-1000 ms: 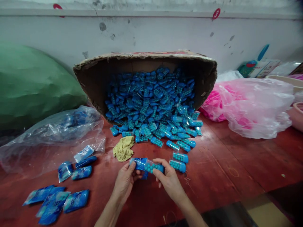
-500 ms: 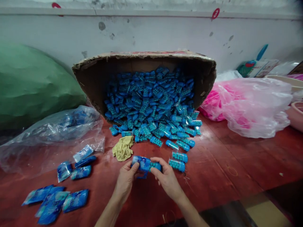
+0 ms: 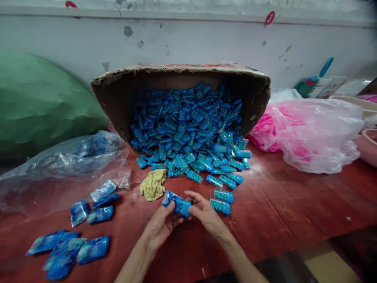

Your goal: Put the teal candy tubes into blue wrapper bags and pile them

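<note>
My left hand (image 3: 161,223) is closed on a blue printed pouch (image 3: 170,197), thumb on top and fingers underneath. Out of its right end sticks the blue end of a small bottle (image 3: 185,208) of teal beads. My right hand (image 3: 204,212) has its thumb against that end, with the forefinger stretched out and apart above it. Two loose bead bottles (image 3: 220,206) lie just right of my right hand. A crumpled yellow cloth (image 3: 153,184) rests beyond my left hand.
A cardboard box (image 3: 101,92) on its side spills a heap of bead bottles (image 3: 188,122) onto the red table (image 3: 279,204). Filled blue pouches (image 3: 93,249) and a clear plastic bag (image 3: 55,165) lie left. Pink-filled bags (image 3: 318,133) sit right, a green sack (image 3: 44,106) far left.
The bottle has slid further into the pouch, with less of it showing. My right fingers have loosened from around it, and the pouch now tilts down to the right.
</note>
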A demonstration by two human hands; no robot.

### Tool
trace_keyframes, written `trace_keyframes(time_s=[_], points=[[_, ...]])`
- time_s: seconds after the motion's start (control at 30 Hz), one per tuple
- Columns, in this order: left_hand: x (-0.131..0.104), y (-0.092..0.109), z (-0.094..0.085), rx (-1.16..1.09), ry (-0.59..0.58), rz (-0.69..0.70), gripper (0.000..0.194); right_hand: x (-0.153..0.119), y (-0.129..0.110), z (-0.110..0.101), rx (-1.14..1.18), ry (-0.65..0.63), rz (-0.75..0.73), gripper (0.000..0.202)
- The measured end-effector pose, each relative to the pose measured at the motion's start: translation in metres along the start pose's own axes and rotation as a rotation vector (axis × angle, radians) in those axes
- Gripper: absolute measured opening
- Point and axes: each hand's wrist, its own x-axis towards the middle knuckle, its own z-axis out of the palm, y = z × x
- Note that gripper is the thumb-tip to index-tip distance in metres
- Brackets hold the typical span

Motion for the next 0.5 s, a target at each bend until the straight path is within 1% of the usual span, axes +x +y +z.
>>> trace_keyframes(time_s=[0.07, 0.17, 0.27, 0.37, 0.5], points=[[-0.001, -0.001, 0.001, -0.073, 0.009, -0.021, 0.009, 0.005, 0.003, -0.004, 0.001, 0.021, -0.038, 0.049], [-0.002, -0.001, 0.001, -0.111, -0.048, -0.043, 0.011, 0.011, 0.006, -0.004, 0.033, -0.070, -0.015, 0.056], [0.000, 0.001, 0.002, -0.141, -0.087, -0.046, 0.013, 0.016, 0.005, 0.000, 0.057, -0.134, -0.015, 0.052], [0.002, 0.002, 0.007, -0.183, -0.092, -0.010, 0.011, 0.020, 0.002, 0.007, 0.014, -0.120, -0.039, 0.048], [0.002, 0.000, 0.017, -0.209, -0.030, 0.070, 0.006, 0.023, -0.002, 0.013, -0.111, -0.071, -0.108, 0.035]])
